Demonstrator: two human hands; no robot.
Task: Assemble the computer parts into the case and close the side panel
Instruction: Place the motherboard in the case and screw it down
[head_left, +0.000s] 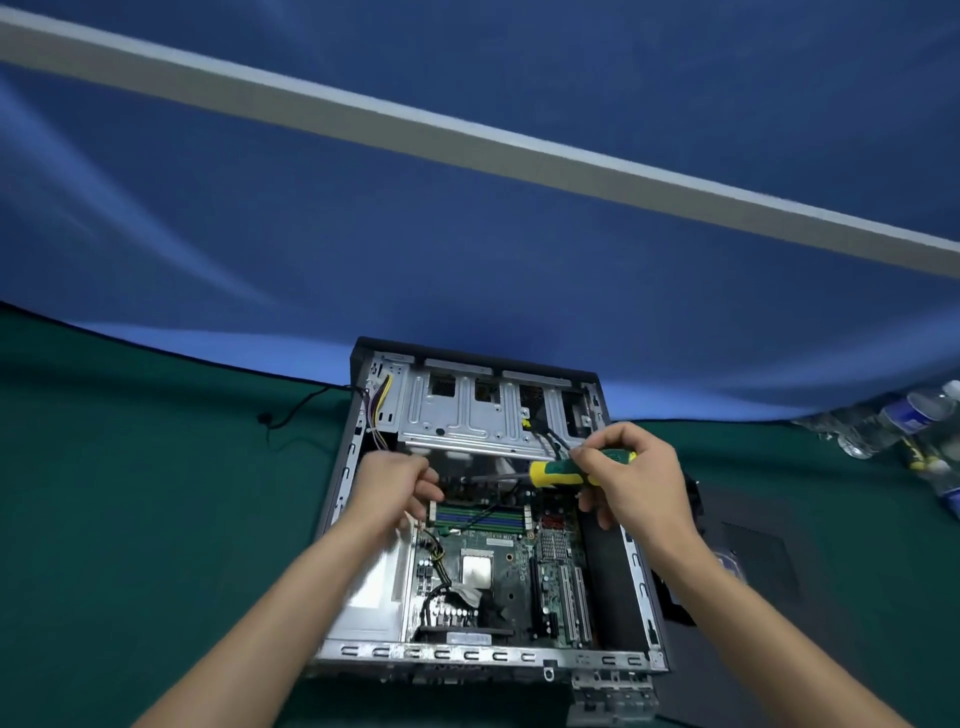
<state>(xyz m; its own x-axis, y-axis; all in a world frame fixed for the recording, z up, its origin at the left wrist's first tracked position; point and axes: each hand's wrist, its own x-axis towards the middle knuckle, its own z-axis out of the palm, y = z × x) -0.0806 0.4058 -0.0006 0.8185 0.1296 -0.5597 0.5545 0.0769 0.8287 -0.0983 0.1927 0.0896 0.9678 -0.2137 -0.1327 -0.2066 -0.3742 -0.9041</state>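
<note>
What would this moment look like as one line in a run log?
stage: screwing inside open grey metal computer case | right hand: grips green-and-yellow screwdriver | left hand: fingers curled near shaft tip, blurred | side panel: off

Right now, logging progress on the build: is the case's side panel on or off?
Off. The case lies open on the table, motherboard exposed, both hands working inside.

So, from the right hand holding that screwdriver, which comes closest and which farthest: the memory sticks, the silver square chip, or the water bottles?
1. Memory sticks: just left of the right hand, inside the case.
2. Silver square chip: lower left, mid-board.
3. Water bottles: far right, on the green cloth outside the case.
</note>
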